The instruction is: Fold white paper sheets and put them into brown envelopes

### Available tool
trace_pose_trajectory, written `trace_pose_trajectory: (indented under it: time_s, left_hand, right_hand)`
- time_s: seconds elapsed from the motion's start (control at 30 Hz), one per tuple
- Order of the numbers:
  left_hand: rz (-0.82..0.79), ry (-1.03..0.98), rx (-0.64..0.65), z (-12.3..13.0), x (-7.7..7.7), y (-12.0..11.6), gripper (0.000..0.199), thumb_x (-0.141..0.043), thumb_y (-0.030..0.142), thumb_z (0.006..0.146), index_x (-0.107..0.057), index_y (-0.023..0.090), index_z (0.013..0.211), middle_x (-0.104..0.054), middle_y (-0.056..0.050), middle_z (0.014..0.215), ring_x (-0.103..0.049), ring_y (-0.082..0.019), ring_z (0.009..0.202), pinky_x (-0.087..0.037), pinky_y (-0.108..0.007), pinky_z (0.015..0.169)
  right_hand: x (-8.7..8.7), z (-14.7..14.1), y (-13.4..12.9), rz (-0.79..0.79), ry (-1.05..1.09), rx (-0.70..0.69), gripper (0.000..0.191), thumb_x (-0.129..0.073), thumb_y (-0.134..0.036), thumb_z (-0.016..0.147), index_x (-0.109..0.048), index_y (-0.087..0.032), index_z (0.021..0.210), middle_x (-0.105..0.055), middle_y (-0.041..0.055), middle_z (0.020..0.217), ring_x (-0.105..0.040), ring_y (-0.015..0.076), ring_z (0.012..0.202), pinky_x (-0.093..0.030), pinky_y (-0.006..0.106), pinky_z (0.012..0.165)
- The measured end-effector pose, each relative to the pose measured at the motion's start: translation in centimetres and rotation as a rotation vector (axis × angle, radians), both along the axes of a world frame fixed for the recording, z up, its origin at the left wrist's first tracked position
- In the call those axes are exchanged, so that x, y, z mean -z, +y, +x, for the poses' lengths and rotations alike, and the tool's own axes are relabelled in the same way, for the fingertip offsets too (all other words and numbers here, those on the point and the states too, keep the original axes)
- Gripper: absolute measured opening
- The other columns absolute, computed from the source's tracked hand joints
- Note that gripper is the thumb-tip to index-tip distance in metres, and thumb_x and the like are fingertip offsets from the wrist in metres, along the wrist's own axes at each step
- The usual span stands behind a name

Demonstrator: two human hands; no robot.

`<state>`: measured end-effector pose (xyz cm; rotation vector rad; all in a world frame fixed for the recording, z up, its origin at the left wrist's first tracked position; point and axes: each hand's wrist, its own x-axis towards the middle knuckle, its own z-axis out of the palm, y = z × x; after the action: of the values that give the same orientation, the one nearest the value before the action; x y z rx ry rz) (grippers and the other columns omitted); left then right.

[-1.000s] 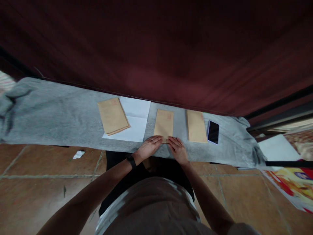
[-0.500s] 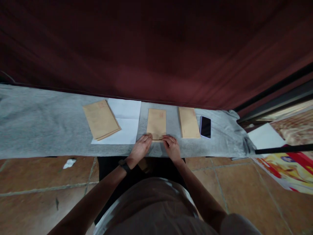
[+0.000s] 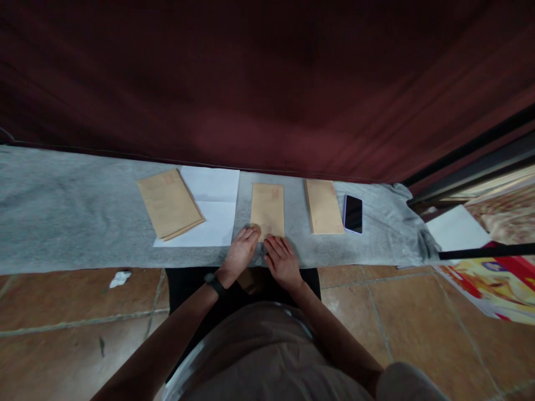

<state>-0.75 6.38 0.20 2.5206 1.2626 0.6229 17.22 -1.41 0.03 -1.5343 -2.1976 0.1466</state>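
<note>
A brown paper envelope [image 3: 267,206] lies upright before me on the grey cloth, a small reddish print near its top right. At its lower left corner my left hand [image 3: 243,246] has its fingers pinched together on the paper. My right hand [image 3: 282,260] lies with fingers stretched out over the bottom edge, pressing there. The flap is hidden under the hands. To the right is a thick stack of brown envelopes [image 3: 325,207]. A smaller, slanted pile of envelopes [image 3: 169,203] is on the left, partly covering a creased white sheet of paper [image 3: 216,220].
A phone [image 3: 353,214] with a dark screen lies right of the thick stack. The grey cloth [image 3: 83,211] covers a narrow surface against a dark red curtain [image 3: 267,122]. A black bar and a colourful printed box [image 3: 493,284] are at the far right.
My right hand has moved left and flattened over the envelope's bottom edge. The folded strip along that edge no longer shows. My left hand has stayed at the corner.
</note>
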Motion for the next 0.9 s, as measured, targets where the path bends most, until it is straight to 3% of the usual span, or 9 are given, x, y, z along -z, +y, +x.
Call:
trace_pose_trajectory:
  time_s: [0.1, 0.23, 0.37, 0.7, 0.9]
  left_hand:
    - [0.024, 0.025, -0.016, 0.2, -0.3, -0.9, 0.03, -0.042, 0.016, 0.1, -0.064, 0.013, 0.12, -0.069, -0.013, 0.12, -0.062, -0.025, 0.116, -0.052, -0.041, 0.104]
    - [0.096, 0.076, 0.06, 0.6, 0.0, -4.0, 0.044, -0.039, 0.015, 0.1, -0.053, 0.011, 0.142, -0.054, -0.015, 0.149, -0.046, -0.026, 0.142, -0.037, -0.046, 0.121]
    - [0.079, 0.156, 0.008, 0.7, 0.4, -6.4, 0.051, -0.035, 0.018, 0.102, -0.042, 0.008, 0.152, -0.047, -0.015, 0.156, -0.038, -0.024, 0.149, -0.033, -0.045, 0.124]
    - [0.037, 0.178, -0.099, 1.0, 0.0, -6.9, 0.064, -0.043, 0.036, 0.102, -0.032, 0.008, 0.158, -0.037, -0.019, 0.16, -0.03, -0.03, 0.152, -0.03, -0.049, 0.124]
    - [-0.015, 0.159, -0.159, 1.9, -0.4, -7.0, 0.061, -0.037, 0.032, 0.103, -0.031, 0.006, 0.157, -0.037, -0.021, 0.159, -0.031, -0.032, 0.151, -0.031, -0.053, 0.123]
  right_hand:
    - [0.0, -0.5, -0.4, -0.024, -0.052, 0.018, 0.045, -0.046, -0.031, 0.104, -0.052, -0.018, 0.147, -0.052, 0.009, 0.153, -0.046, 0.0236, 0.143, -0.03, 0.048, 0.124]
    - [0.0, -0.4, -0.3, -0.038, -0.071, 0.021, 0.047, -0.046, -0.029, 0.103, -0.051, -0.015, 0.148, -0.05, 0.0086, 0.153, -0.046, 0.0234, 0.143, -0.029, 0.047, 0.125]
    - [0.0, -0.3, -0.3, -0.049, -0.086, 0.012, 0.047, -0.044, -0.026, 0.103, -0.051, -0.014, 0.148, -0.049, 0.0079, 0.155, -0.044, 0.0226, 0.144, -0.029, 0.045, 0.125]
    - [0.2, 0.5, -1.3, -0.032, -0.061, 0.107, 0.05, -0.045, -0.027, 0.104, -0.044, -0.015, 0.152, -0.049, 0.0101, 0.154, -0.045, 0.0235, 0.144, -0.029, 0.046, 0.125]
    - [0.5, 1.5, -1.8, -0.009, -0.016, 0.161, 0.05, -0.045, -0.025, 0.104, -0.043, -0.018, 0.153, -0.051, 0.0103, 0.152, -0.048, 0.0251, 0.142, -0.031, 0.05, 0.122]
